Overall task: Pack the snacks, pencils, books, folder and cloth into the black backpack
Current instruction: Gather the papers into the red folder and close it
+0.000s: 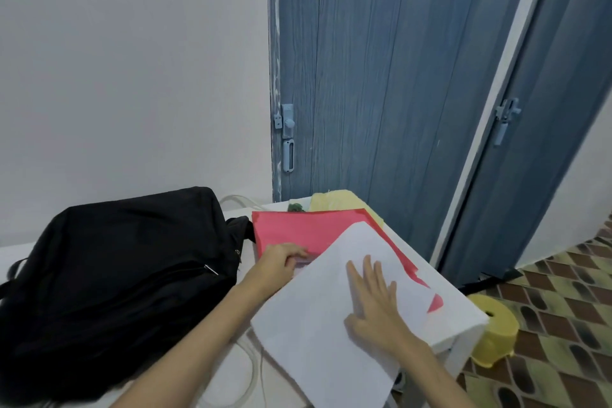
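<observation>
I see my right hand [371, 305] lying flat, fingers straight and spread, pressing on a large white sheet [318, 325] in the lower centre of the frame. My left hand [281, 258] sits just left of it with its fingers curled onto the near edge of the red folder [298, 228]; I cannot tell whether it really grips that edge or only touches it. The white sheet lies tilted over the folder, covering its lower right part, and a red corner shows past the sheet on the right.

Beyond the folder, toward the centre of the frame, I see a yellow cloth [334, 202] and a small green patch beside it, too small to identify. The black backpack [126, 268] lies on the left, just beside the folder, with a zip line across its front.

All of this rests on a white desk [457, 321], where a pale cable [255, 371] loops near the bottom edge. Behind it stand a white wall [132, 76] in the upper left and two blue doors [381, 76] with latches in the upper right. On the patterned floor tiles [563, 358] at lower right a yellow stool [496, 328] stands close against the desk's corner.
</observation>
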{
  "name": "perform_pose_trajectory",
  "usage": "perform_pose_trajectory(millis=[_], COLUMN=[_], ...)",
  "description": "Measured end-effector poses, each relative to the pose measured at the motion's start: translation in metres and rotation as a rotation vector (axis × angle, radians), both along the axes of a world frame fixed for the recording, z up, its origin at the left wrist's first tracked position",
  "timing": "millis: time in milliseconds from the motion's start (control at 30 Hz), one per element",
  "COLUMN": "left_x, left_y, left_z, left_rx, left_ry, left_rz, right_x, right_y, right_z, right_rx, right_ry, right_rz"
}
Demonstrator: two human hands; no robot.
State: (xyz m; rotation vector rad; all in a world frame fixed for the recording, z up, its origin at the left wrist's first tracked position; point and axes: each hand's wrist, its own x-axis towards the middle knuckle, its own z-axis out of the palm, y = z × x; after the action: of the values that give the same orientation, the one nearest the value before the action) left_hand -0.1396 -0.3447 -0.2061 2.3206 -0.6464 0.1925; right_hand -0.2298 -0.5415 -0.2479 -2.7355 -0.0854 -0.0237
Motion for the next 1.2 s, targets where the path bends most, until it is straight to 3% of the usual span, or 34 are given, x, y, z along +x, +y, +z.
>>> perform_pose_trajectory(millis=[300,500,600,867,933,1200], left_x=[0.006,0.011,0.016,0.014,0.013,0.014], left_y=[0.004,0.006,0.006,0.007,0.010,0.018], left_z=[-0.013,-0.015,-0.016,-0.010,-0.007,-0.013], left_rx=[0.223,0.568,0.625,0.434,0.305,0.197], left_ry=[-0.359,-0.202,-0.220,-0.587,-0.581,-0.528], left_rz=[0.050,0.100,0.168,0.149,0.109,0.067], right_x=[-0.016,-0.015,-0.010,-0.002,-0.001,-0.001], right_y=[-0.005,-0.001,0.002,0.006,0.008,0.014], right_z=[-0.027,-0.030,-0.027,-0.029,-0.027,-0.030], right_rx=[-0.117,-0.082,-0.022,-0.077,-0.100,-0.056], right_ry=[-0.142,-0.194,-0.209,-0.208,-0.233,-0.285], right_rz=[0.199,0.249,0.243,0.334,0.329,0.185])
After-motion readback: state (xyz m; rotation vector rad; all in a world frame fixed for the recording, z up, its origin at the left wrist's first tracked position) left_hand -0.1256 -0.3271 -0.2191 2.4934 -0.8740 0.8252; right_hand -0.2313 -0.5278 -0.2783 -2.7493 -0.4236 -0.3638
